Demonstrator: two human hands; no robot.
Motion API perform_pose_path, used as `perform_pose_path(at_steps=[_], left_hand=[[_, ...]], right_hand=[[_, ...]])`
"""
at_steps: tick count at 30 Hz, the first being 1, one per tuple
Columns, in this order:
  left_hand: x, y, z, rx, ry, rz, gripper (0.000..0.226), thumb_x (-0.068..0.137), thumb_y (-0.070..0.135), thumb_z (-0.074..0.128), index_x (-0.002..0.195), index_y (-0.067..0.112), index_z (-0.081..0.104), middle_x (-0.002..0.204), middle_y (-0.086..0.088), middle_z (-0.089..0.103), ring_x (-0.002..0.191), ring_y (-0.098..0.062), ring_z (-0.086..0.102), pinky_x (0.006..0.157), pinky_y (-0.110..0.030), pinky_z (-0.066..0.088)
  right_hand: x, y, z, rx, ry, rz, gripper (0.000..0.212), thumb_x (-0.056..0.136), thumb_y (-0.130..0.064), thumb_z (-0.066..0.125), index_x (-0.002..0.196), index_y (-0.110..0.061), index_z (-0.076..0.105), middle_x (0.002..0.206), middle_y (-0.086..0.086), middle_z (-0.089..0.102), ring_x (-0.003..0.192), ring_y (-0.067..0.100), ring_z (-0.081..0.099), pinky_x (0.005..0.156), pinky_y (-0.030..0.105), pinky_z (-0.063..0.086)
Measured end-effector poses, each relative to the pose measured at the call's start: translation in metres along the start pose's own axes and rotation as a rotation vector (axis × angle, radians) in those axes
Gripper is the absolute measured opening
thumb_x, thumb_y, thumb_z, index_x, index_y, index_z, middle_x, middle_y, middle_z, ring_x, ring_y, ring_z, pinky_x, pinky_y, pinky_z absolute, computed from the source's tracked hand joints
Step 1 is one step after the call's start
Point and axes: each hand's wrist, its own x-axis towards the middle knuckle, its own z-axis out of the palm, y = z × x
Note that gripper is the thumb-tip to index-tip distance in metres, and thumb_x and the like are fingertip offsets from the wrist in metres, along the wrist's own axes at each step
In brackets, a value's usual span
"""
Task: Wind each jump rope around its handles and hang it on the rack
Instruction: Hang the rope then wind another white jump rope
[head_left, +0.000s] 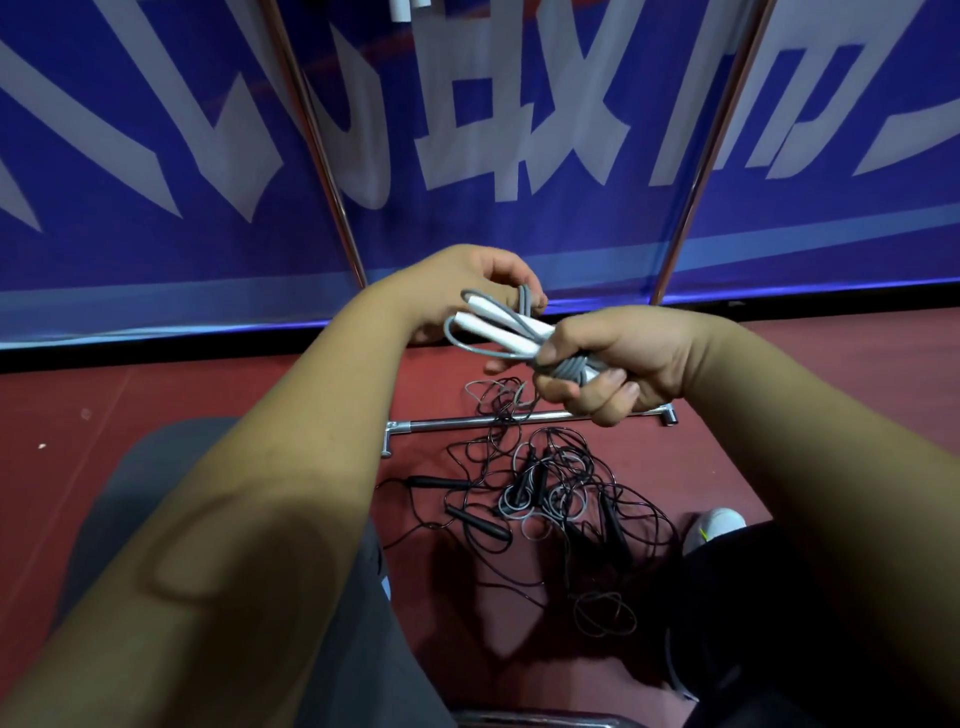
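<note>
The right hand (623, 358) squeezes the hard handles (501, 326), likely the best place to hold. The left hand (457, 280) pinches the light, floppy rope (467, 351).

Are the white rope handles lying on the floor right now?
No, the right hand grips the white handles in the air, above the black ropes.

Dark red sports floor (156, 395): carries a tangled heap of thin black and grey jump ropes with black handles (550, 493); at its 12 o'clock, a chrome tubular rack foot (457, 422); at 3 o'clock, a white shoe (714, 527).
</note>
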Motion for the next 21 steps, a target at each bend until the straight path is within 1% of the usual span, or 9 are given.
perform_pose_path(at_steps=[2,4,6,7,9,12,15,18,21], left_hand=[[0.001,0.005,0.003,-0.035,0.01,0.021,0.013,0.096,0.002,0.07,0.107,0.005,0.076,0.119,-0.015,0.078,0.102,-0.03,0.077,0.092,-0.043,0.062],[0.002,0.008,0.003,-0.032,0.038,0.046,0.01,0.094,0.004,0.073,0.1,0.011,0.078,0.117,-0.018,0.077,0.081,-0.018,0.072,0.077,-0.03,0.057],[0.002,0.011,0.0,-0.001,0.069,0.084,0.011,0.088,0.009,0.08,0.093,0.019,0.08,0.113,-0.02,0.077,0.082,-0.021,0.07,0.082,-0.034,0.058],[0.0,0.014,-0.001,0.01,0.078,0.104,0.014,0.086,0.008,0.082,0.09,0.021,0.08,0.11,-0.02,0.078,0.089,-0.023,0.073,0.09,-0.036,0.06],[-0.003,0.019,0.0,0.034,0.098,0.129,0.017,0.083,0.004,0.084,0.087,0.021,0.08,0.106,-0.019,0.078,0.096,-0.019,0.074,0.1,-0.036,0.059],[-0.007,0.028,0.002,0.102,0.107,0.137,0.02,0.081,-0.004,0.077,0.089,0.015,0.08,0.097,-0.013,0.079,0.087,-0.013,0.071,0.088,-0.029,0.058],[-0.01,0.033,0.002,0.227,0.148,0.118,0.028,0.08,-0.005,0.07,0.09,0.018,0.082,0.083,-0.002,0.076,0.074,-0.01,0.065,0.072,-0.026,0.054],[-0.008,0.035,0.0,0.375,0.162,0.135,0.026,0.081,0.006,0.077,0.092,0.029,0.083,0.09,0.009,0.074,0.079,-0.003,0.067,0.073,-0.02,0.053],[-0.006,0.028,-0.003,0.495,0.15,0.087,0.02,0.086,0.022,0.083,0.094,0.041,0.081,0.085,0.02,0.072,0.072,0.003,0.061,0.067,-0.016,0.05]], right_hand=[[0.002,0.003,0.0,-0.018,-0.022,0.038,0.027,0.094,-0.023,0.053,0.077,-0.004,0.061,0.062,-0.001,0.045,0.037,0.0,0.026,0.036,0.017,0.013],[0.004,0.004,0.0,-0.004,-0.016,0.034,0.024,0.095,-0.02,0.053,0.077,-0.007,0.061,0.063,-0.002,0.046,0.038,0.0,0.026,0.036,0.016,0.014],[0.004,0.003,0.001,0.029,0.025,0.037,0.013,0.094,-0.017,0.054,0.086,-0.008,0.061,0.071,0.0,0.046,0.042,0.001,0.022,0.036,0.015,0.013],[0.005,0.003,0.001,0.021,0.049,0.047,0.011,0.094,-0.017,0.054,0.088,-0.008,0.057,0.075,0.001,0.046,0.043,0.001,0.02,0.036,0.015,0.014],[0.007,0.003,-0.001,-0.031,0.112,0.068,0.016,0.1,-0.017,0.049,0.086,-0.009,0.052,0.079,0.001,0.047,0.043,0.0,0.022,0.034,0.013,0.016],[0.012,0.003,-0.005,-0.039,0.238,0.071,0.012,0.103,-0.017,0.047,0.091,-0.014,0.048,0.081,0.002,0.052,0.044,0.001,0.022,0.033,0.013,0.017],[0.017,0.002,-0.009,0.012,0.355,0.055,0.015,0.102,-0.019,0.05,0.088,-0.018,0.045,0.075,0.001,0.05,0.043,0.002,0.02,0.034,0.013,0.014],[0.023,0.001,-0.015,0.061,0.508,-0.008,0.018,0.102,-0.021,0.051,0.086,-0.022,0.044,0.068,-0.003,0.045,0.043,0.003,0.02,0.036,0.014,0.012],[0.026,-0.001,-0.022,0.181,0.628,-0.144,0.015,0.103,-0.023,0.05,0.089,-0.024,0.045,0.067,-0.005,0.041,0.046,0.002,0.018,0.034,0.014,0.015]])
